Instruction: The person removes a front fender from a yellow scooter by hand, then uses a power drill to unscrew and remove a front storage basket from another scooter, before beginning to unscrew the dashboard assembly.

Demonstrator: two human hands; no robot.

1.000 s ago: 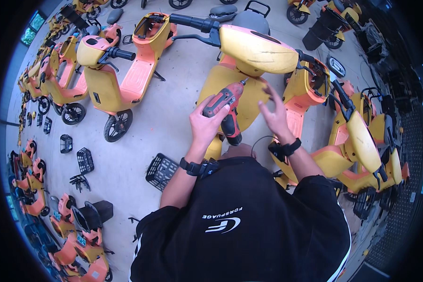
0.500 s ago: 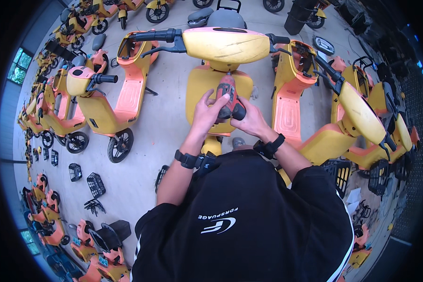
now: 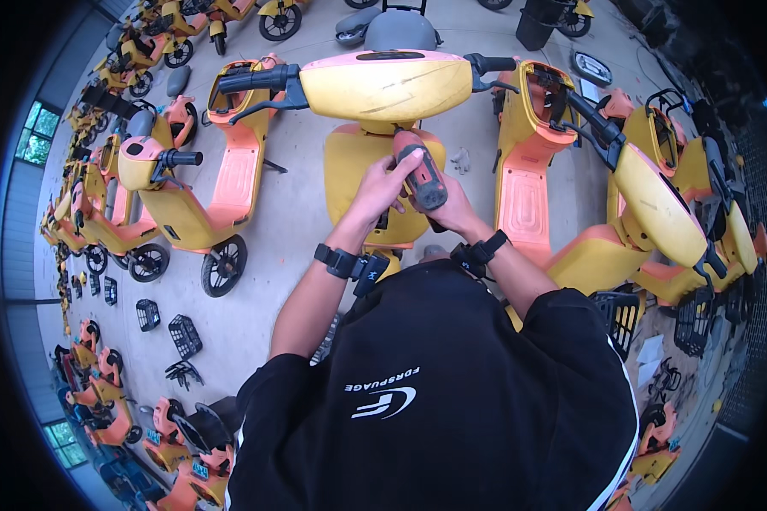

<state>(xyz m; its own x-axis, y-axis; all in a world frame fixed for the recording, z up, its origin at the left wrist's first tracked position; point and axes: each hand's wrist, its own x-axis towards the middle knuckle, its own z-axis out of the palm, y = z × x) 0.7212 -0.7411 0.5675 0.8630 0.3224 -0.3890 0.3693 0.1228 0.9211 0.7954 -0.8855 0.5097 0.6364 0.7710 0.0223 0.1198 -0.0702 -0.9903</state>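
Directly in front of me stands a yellow electric scooter, its headset cover scratched and its front panel just below. Between my hands is a red and black cordless drill, its nose pointing up at the seam under the headset cover. Whether the bit touches a screw cannot be made out. My left hand closes on the drill's left side, thumb laid along the body. Closed around the grip from the right is my right hand, most of its fingers hidden behind the tool.
Close by on the left stands another yellow scooter. One more, with a yellow headset, leans in from the right. Stripped scooter bodies with pink footboards stand behind. Black baskets lie on the concrete floor at left.
The drill has swung so its rear end tips right, with its body now more slanted. The scooter's headset sits further left in view, and both hands stay on the drill.
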